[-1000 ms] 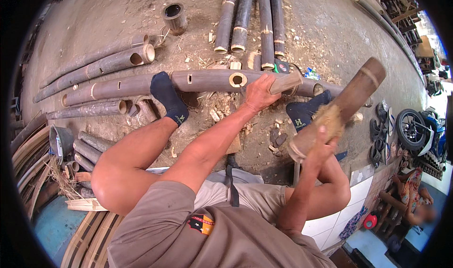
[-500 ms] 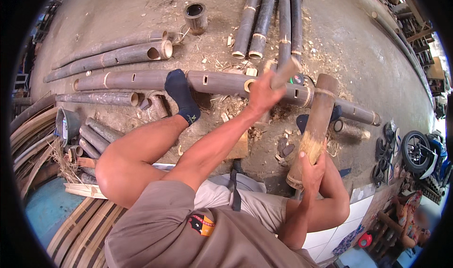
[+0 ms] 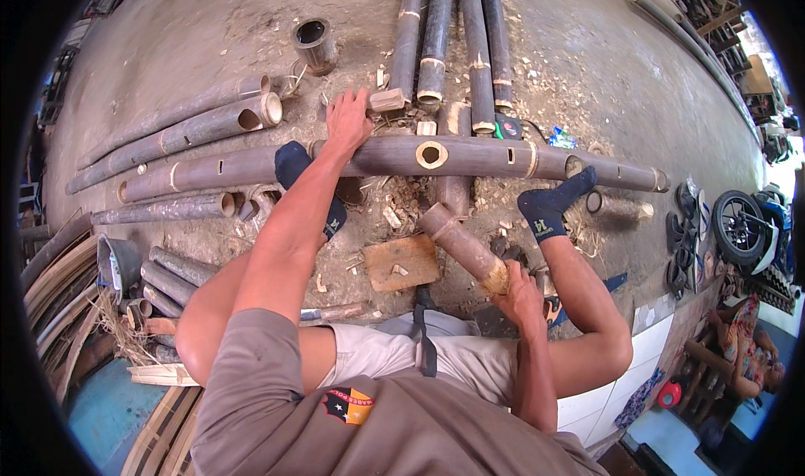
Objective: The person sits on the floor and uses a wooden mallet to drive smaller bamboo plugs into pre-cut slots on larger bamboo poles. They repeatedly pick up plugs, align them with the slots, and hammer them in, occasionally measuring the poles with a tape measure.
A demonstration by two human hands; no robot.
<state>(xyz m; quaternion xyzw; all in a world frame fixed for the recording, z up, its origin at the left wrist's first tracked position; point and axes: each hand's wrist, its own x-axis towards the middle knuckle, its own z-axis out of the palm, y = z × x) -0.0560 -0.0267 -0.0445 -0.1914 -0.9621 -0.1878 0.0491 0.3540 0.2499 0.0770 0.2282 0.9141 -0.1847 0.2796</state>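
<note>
A long dark bamboo pole [image 3: 478, 157] with a round hole [image 3: 432, 155] lies across the ground in front of me. Both my feet in dark blue socks [image 3: 547, 209] press against it. My left hand [image 3: 347, 119] reaches over the pole left of the hole, palm down and fingers apart, holding nothing. A small pale wood piece [image 3: 387, 100] lies just right of its fingertips. My right hand [image 3: 520, 290] grips the frayed end of a short bamboo mallet [image 3: 459, 243], which slants down toward the ground near my right leg.
Several bamboo poles [image 3: 436, 40] lie at the top, more [image 3: 184, 124] on the left, and a short bamboo tube [image 3: 314, 43] stands behind. A flat wooden block [image 3: 401, 262] sits between my legs. At the right are sandals [image 3: 683, 224], a motorcycle wheel [image 3: 742, 224] and a seated person [image 3: 746, 350].
My right hand has brought the raised mallet down to near the ground. My left hand left the spot at the hole and moved left, stretched over the pole.
</note>
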